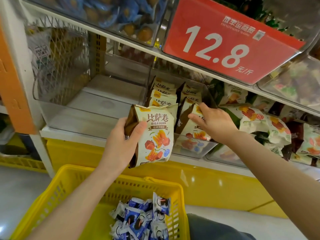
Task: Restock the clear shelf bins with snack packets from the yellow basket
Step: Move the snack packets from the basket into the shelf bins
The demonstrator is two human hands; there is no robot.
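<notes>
Head view: your left grip (121, 142) is clenched around a cream-and-brown BISAJUAN packet (157, 132), thumb across its front and fingers wrapped behind its brown side. The packet stands upright, long axis close to vertical, crimped top edge uppermost. It hangs just in front of the left front corner of the pizza-roll bin (195, 149), the clear shelf bin already partly filled with the same packets.

Your right grip (214, 122) reaches over the front wall of that bin. Its fingers look stretched rather than curled, and it presses on the front packet (188, 129) of the bin's right-hand row without holding anything. That packet leans back against those behind it. A left-hand row (162, 96) of matching packets stands behind the one you hold.

The relation that matters: the bin's opening lies up, back and slightly right of the held packet. Your left grip is the nearer one to the left-hand row, so the packet probably needs to clear the front wall and slot in upright at the head of that row, its face forward like the others.

Left of the pizza-roll bin sits an empty clear bin (83, 116). Below the bin and nearer you, the yellow basket (57, 187) holds blue-and-white cookie packets (142, 220). Above the bin hangs a red price sign (225, 40).
</notes>
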